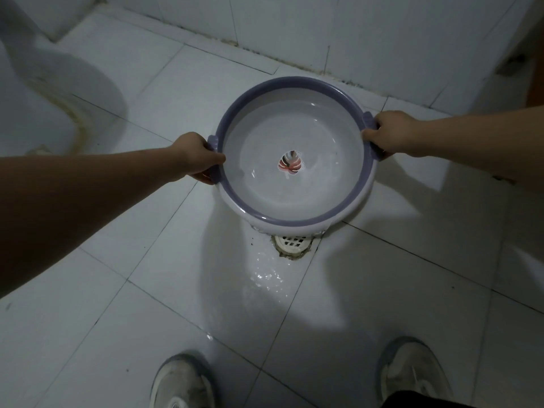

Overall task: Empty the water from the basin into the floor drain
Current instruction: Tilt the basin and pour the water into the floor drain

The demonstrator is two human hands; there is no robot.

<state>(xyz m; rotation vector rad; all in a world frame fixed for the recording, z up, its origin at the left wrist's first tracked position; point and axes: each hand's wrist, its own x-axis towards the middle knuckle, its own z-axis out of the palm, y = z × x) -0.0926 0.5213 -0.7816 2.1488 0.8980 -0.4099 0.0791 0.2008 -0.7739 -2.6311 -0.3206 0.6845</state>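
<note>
A round white basin (294, 207) with a purple rim and a leaf print at its centre is tilted toward me, its near edge low over the white floor drain (293, 242). Shallow water lies in the basin's near part. My left hand (197, 157) grips the left handle and my right hand (391, 134) grips the right handle. Wet, glistening floor (265, 278) spreads just in front of the drain. Part of the drain grate is hidden by the basin's edge.
A white toilet (50, 92) stands at the left. The tiled wall (323, 30) runs behind the basin. My two white shoes (182, 381) (415, 369) stand on the tile floor near the bottom edge.
</note>
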